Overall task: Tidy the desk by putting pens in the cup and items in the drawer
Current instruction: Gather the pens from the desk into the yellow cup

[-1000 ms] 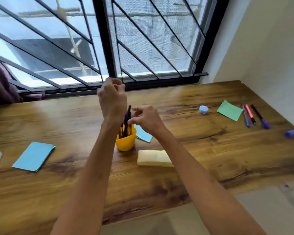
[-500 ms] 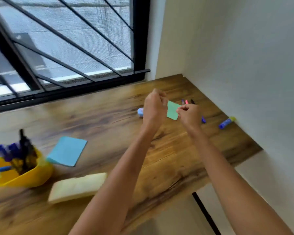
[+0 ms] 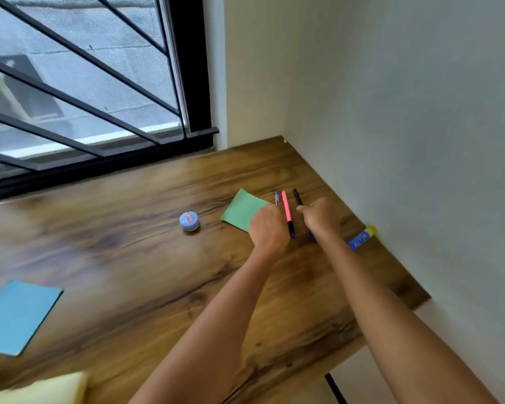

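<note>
Both hands, left (image 3: 268, 228) and right (image 3: 321, 217), hover curled over 3 pens (image 3: 287, 212).

Both arms reach forward, left hand (image 3: 268, 228) and right hand (image 3: 321, 217) loosely curled.

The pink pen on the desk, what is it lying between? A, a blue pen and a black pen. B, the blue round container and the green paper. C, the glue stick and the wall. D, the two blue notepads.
A: the pink pen lies alongside a blue pen on its window side and a black pen on its wall side, with the left hand and right hand reaching in by them.
</note>
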### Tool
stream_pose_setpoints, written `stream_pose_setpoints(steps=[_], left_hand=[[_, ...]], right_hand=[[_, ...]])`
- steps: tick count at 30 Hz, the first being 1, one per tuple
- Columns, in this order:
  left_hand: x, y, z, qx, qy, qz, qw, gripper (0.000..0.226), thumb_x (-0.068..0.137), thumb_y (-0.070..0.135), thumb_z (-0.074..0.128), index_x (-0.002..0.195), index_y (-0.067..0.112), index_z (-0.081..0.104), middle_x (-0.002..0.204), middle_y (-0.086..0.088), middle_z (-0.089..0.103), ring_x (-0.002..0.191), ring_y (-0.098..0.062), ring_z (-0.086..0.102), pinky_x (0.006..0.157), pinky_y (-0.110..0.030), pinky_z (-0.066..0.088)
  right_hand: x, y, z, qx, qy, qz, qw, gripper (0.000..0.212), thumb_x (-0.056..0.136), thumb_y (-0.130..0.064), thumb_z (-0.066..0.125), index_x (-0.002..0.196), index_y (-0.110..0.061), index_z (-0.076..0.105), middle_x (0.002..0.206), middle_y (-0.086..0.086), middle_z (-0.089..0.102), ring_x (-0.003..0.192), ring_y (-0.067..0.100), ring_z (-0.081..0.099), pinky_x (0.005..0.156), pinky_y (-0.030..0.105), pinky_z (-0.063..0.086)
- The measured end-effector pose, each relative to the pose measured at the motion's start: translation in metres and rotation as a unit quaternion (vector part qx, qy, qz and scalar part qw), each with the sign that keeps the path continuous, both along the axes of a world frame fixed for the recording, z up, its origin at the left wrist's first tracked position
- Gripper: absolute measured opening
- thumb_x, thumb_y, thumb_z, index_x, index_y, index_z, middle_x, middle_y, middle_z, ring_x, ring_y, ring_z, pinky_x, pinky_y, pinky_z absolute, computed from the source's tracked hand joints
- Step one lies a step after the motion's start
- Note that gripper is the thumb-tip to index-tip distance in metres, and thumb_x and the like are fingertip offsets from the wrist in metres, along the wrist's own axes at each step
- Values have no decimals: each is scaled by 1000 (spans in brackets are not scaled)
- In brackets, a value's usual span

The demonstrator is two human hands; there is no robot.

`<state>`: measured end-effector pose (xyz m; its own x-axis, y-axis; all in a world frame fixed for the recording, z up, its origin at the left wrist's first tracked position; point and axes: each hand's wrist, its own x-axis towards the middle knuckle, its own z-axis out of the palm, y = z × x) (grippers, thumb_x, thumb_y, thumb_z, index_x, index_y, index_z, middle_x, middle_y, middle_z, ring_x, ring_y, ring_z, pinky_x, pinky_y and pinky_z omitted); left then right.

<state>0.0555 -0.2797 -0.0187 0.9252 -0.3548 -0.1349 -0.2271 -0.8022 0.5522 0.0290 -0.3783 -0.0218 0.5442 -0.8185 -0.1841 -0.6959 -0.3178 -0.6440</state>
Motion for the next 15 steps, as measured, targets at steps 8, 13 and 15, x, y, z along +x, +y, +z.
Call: stream_pose_setpoints(steps=[8,13,15], left_hand=[[27,5,-4,-16,35,-19,999,16,88,22,60,87,6,55,89,-12,62,86,-31,61,65,-35,41],[45,25,-5,-120,172,27,977,17,86,15,59,83,0,66,71,-12,67,58,-26,68,63,-33,59],[48,33,-2,-170,206,42,963,15,86,8,58,73,3,64,71,-14,66,61,-31,68,69,-40,61]], right_hand=[[28,7,-1,-31,80,27,996,39,78,-33,76,103,-5,66,108,13,68,101,31,64,70,34,47],[40,10,-4,-12,90,37,995,30,86,-19,69,110,-4,62,111,13,66,103,30,63,70,32,47],[41,10,-5,0,90,38,995,25,87,-16,67,108,-4,62,108,14,67,97,29,64,68,31,47]])
